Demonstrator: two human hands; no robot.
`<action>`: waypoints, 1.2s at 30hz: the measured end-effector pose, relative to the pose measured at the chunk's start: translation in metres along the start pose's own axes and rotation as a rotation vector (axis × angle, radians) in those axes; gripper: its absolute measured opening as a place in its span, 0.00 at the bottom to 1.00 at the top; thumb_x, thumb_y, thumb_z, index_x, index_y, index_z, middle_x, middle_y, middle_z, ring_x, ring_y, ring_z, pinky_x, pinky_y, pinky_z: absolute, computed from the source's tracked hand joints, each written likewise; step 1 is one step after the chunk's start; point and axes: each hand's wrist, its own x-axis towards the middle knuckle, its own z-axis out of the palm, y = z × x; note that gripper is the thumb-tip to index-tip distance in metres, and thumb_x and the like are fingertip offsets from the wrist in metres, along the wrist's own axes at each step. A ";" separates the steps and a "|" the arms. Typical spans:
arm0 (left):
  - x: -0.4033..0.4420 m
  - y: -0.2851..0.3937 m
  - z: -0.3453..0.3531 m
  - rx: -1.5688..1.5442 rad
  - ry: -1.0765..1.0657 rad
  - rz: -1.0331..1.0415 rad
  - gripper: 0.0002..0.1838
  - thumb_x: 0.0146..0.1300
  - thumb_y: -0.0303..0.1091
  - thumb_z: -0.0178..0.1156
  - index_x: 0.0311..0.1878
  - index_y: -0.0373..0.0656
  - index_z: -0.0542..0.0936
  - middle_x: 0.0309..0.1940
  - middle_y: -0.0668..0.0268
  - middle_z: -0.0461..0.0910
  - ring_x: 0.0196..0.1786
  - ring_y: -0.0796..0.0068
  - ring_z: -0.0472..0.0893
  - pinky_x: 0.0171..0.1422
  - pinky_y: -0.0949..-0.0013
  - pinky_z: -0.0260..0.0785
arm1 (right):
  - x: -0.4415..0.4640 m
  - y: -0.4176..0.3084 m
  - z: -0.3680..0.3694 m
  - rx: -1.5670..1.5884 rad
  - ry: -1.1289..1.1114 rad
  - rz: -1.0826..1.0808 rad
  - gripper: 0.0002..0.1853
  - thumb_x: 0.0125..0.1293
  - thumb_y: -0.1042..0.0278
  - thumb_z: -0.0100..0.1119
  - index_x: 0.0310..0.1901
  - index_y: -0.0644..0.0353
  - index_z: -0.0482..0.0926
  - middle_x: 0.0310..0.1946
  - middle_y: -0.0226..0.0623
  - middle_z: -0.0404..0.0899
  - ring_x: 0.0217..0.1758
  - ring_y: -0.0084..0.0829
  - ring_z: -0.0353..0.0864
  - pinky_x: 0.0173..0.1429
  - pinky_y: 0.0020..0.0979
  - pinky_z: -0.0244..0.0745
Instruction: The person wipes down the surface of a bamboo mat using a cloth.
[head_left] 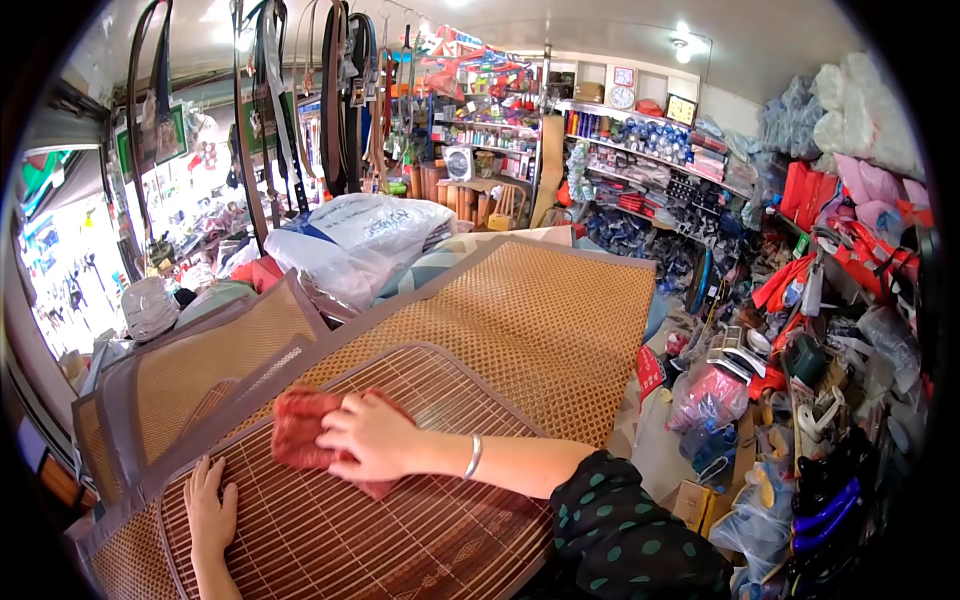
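A sleeve (640, 525) leads to the right hand (372, 436) grasping a cloth (298, 425), which could drag the mat (390, 540) askew should the flat, empty left hand (208, 505) press too lightly.

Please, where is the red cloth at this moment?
In the head view, the red cloth is left of centre on the slatted mat, under the right hand, ahead and right of the left hand.
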 end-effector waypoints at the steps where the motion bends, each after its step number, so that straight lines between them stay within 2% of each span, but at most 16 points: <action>1: 0.000 0.001 -0.001 0.002 -0.004 -0.018 0.26 0.70 0.40 0.52 0.69 0.42 0.72 0.73 0.50 0.64 0.76 0.53 0.59 0.81 0.52 0.43 | -0.001 0.010 -0.001 -0.032 0.050 0.032 0.22 0.61 0.47 0.61 0.50 0.54 0.83 0.50 0.33 0.79 0.54 0.41 0.72 0.56 0.45 0.70; 3: 0.001 0.004 -0.001 0.001 -0.004 -0.039 0.26 0.71 0.41 0.52 0.69 0.42 0.72 0.73 0.50 0.64 0.77 0.53 0.59 0.81 0.52 0.43 | -0.013 0.023 -0.011 -0.045 0.008 0.134 0.23 0.61 0.47 0.62 0.51 0.54 0.83 0.52 0.33 0.79 0.55 0.42 0.72 0.57 0.45 0.70; 7: 0.001 0.008 -0.003 0.000 -0.013 -0.056 0.26 0.71 0.42 0.51 0.69 0.43 0.72 0.73 0.51 0.63 0.77 0.54 0.58 0.82 0.52 0.43 | -0.045 0.010 -0.035 -0.127 -0.087 0.152 0.25 0.62 0.47 0.62 0.56 0.53 0.80 0.56 0.33 0.76 0.55 0.42 0.70 0.58 0.46 0.68; 8: 0.001 0.008 -0.003 0.010 -0.017 -0.046 0.25 0.71 0.42 0.51 0.69 0.43 0.72 0.73 0.52 0.63 0.77 0.54 0.58 0.82 0.51 0.43 | -0.055 0.004 -0.034 -0.139 -0.025 0.083 0.25 0.62 0.47 0.61 0.56 0.54 0.79 0.54 0.36 0.76 0.54 0.44 0.70 0.56 0.46 0.69; 14: 0.003 0.009 0.000 0.022 -0.012 -0.048 0.25 0.71 0.41 0.52 0.69 0.43 0.72 0.73 0.52 0.63 0.77 0.54 0.58 0.82 0.52 0.43 | -0.062 -0.055 -0.037 0.088 -0.032 -0.130 0.26 0.58 0.49 0.65 0.54 0.56 0.80 0.56 0.39 0.75 0.54 0.41 0.70 0.57 0.43 0.67; 17: 0.004 0.006 0.002 0.032 -0.004 -0.027 0.25 0.70 0.40 0.52 0.69 0.43 0.72 0.73 0.52 0.63 0.77 0.55 0.59 0.82 0.52 0.44 | -0.037 -0.056 -0.021 0.131 -0.038 -0.157 0.23 0.58 0.50 0.65 0.51 0.56 0.81 0.55 0.40 0.75 0.54 0.42 0.70 0.55 0.44 0.66; 19: 0.004 0.005 0.002 0.032 -0.007 -0.022 0.25 0.70 0.40 0.52 0.69 0.43 0.72 0.73 0.52 0.63 0.77 0.55 0.58 0.82 0.52 0.44 | -0.017 -0.043 -0.010 0.111 -0.019 -0.110 0.20 0.60 0.49 0.63 0.46 0.55 0.82 0.50 0.38 0.77 0.53 0.42 0.72 0.55 0.45 0.68; 24: 0.002 0.011 -0.002 0.023 -0.021 -0.063 0.25 0.71 0.39 0.51 0.69 0.44 0.72 0.74 0.54 0.63 0.77 0.55 0.58 0.82 0.53 0.43 | -0.007 0.012 0.002 -0.027 0.089 0.067 0.20 0.61 0.49 0.61 0.46 0.54 0.84 0.45 0.33 0.80 0.53 0.41 0.71 0.57 0.44 0.68; 27: 0.003 0.014 -0.004 0.030 -0.037 -0.096 0.25 0.71 0.40 0.51 0.70 0.44 0.71 0.74 0.55 0.62 0.77 0.56 0.57 0.82 0.52 0.43 | -0.032 0.024 -0.013 -0.124 0.095 0.131 0.21 0.60 0.48 0.63 0.49 0.53 0.83 0.47 0.33 0.78 0.53 0.43 0.71 0.56 0.44 0.69; 29: 0.003 0.014 -0.004 0.040 -0.062 -0.113 0.25 0.72 0.40 0.50 0.70 0.45 0.70 0.75 0.56 0.61 0.78 0.56 0.57 0.83 0.53 0.42 | -0.051 0.015 -0.032 -0.147 -0.024 0.165 0.24 0.62 0.48 0.62 0.56 0.53 0.80 0.55 0.33 0.75 0.55 0.43 0.69 0.57 0.46 0.69; 30: 0.003 0.013 -0.004 0.037 -0.061 -0.116 0.25 0.72 0.40 0.50 0.70 0.45 0.70 0.75 0.56 0.61 0.78 0.56 0.57 0.83 0.53 0.42 | -0.061 0.009 -0.035 -0.151 0.039 0.118 0.23 0.61 0.48 0.62 0.53 0.53 0.80 0.51 0.34 0.76 0.53 0.43 0.70 0.55 0.45 0.68; 36: 0.005 0.019 -0.002 0.070 -0.064 -0.113 0.25 0.72 0.40 0.50 0.70 0.44 0.70 0.74 0.55 0.61 0.78 0.56 0.57 0.82 0.52 0.42 | -0.069 -0.033 -0.040 0.004 0.028 -0.048 0.24 0.59 0.49 0.64 0.52 0.55 0.81 0.54 0.38 0.76 0.52 0.40 0.71 0.55 0.43 0.67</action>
